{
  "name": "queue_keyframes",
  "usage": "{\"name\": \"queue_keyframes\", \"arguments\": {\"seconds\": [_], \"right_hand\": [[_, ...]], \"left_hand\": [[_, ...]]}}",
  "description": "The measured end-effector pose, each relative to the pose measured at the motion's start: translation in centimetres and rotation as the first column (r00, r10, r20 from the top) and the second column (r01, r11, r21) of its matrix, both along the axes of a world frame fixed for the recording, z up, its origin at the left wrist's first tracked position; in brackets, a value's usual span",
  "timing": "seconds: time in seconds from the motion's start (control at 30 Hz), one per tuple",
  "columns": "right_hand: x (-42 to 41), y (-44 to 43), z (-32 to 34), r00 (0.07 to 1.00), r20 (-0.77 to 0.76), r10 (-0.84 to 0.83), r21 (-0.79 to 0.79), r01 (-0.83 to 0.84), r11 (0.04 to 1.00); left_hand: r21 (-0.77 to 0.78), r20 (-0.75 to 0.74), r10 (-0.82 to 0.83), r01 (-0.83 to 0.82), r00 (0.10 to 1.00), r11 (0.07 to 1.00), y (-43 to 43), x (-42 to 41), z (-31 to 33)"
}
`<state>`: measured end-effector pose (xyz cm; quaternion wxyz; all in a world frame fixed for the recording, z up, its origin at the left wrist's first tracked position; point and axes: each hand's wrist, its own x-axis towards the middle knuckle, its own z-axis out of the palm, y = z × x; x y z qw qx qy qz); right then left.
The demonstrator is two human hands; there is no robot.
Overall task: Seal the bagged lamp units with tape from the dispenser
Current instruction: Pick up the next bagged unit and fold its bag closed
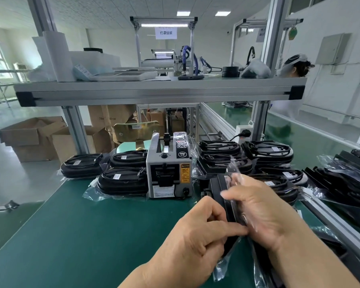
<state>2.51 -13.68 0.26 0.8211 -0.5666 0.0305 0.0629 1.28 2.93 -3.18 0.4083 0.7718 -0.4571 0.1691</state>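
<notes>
the green desk is carrying a grey tape dispenser near its far edge, between stacked bagged units. toward the right edge, the right hand is gripping a bagged lamp unit, and the left hand is seemingly pinching its bag.

Green bench carries the tape dispenser, flanked by stacked bagged lamp units.

Most of the held lamp unit is hidden behind the left hand and right hand, and its bag is cut off by the bottom edge. The right fingertips are blurred, so any tape on them cannot be made out. The print on the dispenser is too small to be read
</notes>
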Motion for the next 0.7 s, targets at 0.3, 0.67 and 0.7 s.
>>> {"name": "queue_keyframes", "arguments": {"seconds": [0.3,0.67,0.7], "right_hand": [[-1.0,0.5,-1.2,0.995,0.069,0.065,-0.035,-0.063,0.997],[-1.6,1.3,-0.7,0.999,0.007,-0.047,-0.047,0.048,0.998],[-1.8,1.4,-0.6,0.999,0.016,-0.05,-0.06,0.051,0.997]], "left_hand": [[-0.322,-0.354,0.045,-0.167,0.934,0.932,1.4,1.9,-0.6],[-0.129,-0.991,-0.084,-0.879,0.101,0.459,2.7,16.4,-3.1],[-0.123,-0.992,-0.095,-0.879,0.089,0.461,2.5,16.8,-3.1]]}}
